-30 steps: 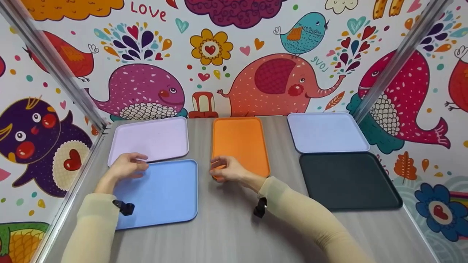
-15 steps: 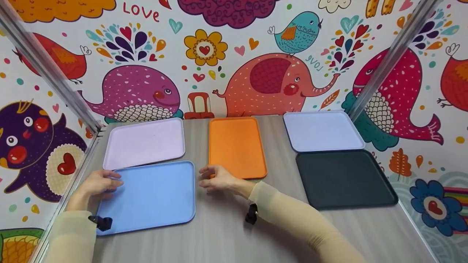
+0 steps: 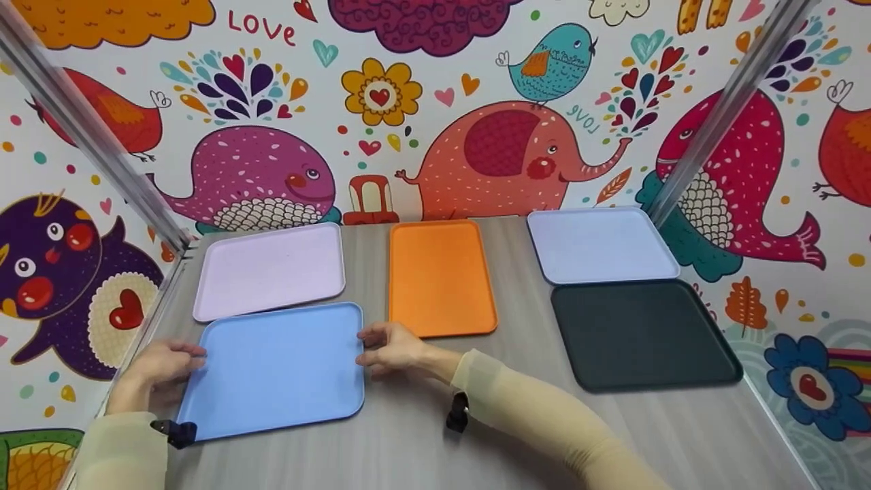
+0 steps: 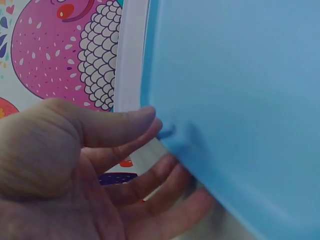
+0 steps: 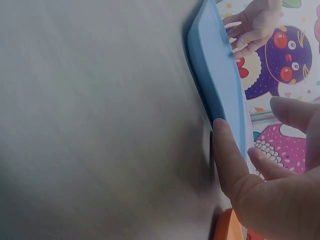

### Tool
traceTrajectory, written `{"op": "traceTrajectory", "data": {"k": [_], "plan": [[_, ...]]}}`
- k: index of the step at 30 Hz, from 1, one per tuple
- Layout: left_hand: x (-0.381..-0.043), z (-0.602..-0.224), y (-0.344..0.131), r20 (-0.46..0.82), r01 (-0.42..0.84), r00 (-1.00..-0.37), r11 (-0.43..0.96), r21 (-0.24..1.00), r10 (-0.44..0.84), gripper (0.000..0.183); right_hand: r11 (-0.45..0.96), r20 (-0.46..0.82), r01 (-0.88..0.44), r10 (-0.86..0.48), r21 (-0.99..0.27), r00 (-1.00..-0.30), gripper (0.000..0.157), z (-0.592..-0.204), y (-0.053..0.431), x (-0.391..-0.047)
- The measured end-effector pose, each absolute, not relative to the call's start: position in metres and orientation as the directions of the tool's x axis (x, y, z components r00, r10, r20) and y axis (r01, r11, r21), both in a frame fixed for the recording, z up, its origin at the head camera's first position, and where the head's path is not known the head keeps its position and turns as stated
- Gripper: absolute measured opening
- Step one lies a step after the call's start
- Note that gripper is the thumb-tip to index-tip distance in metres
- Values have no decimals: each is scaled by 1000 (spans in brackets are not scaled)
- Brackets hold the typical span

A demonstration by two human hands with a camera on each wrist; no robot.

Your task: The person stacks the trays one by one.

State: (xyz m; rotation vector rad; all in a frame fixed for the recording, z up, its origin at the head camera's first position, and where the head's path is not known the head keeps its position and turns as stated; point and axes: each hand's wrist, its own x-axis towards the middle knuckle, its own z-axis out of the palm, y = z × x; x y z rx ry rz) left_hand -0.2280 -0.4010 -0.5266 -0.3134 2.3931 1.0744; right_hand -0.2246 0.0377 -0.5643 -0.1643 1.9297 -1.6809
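Note:
A light blue tray [image 3: 279,371] lies on the table at the front left. At its left edge is my left hand [image 3: 160,371], fingers spread along the rim; in the left wrist view the thumb [image 4: 120,127] reaches the corner and the other fingertips meet the outer side. My right hand [image 3: 391,350] is at the tray's right edge. One right finger [image 5: 230,160] lies nearly straight against the tray's side wall [image 5: 207,75] in the right wrist view, with the thumb apart from it. Neither hand has fingers curled round the tray.
A pale lilac tray [image 3: 272,270] lies just behind the blue one. The orange tray [image 3: 442,279] is at the back middle. On the right, a pale periwinkle tray [image 3: 602,245] sits behind a dark green tray [image 3: 646,333]. Printed walls [image 3: 381,156] border the table.
My left hand has moved down and left, from above the blue tray to its left edge. My right hand has come down from the orange tray to the blue tray's right edge.

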Motion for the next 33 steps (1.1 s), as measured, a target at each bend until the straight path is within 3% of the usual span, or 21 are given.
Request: {"op": "traceTrajectory", "data": {"k": [12,19,27,33], "plan": [[-227,-532,-404,-533,-402,-846,620,674,30,48,149,-380,350,-385,-925,-841,56,-567,30,-223],[-227,-529,-407,-526,-353,-845,635,687,100,53,224,-317,242,-412,-944,-854,69,-569,30,-226],[-223,-532,-415,-482,-283,-860,626,727,170,60,179,-241,176,-461,-968,-854,93,-572,28,-225],[-219,-531,-418,-457,-262,-868,603,753,194,59,175,-231,170,-442,-970,-867,93,-566,30,-229]]}}
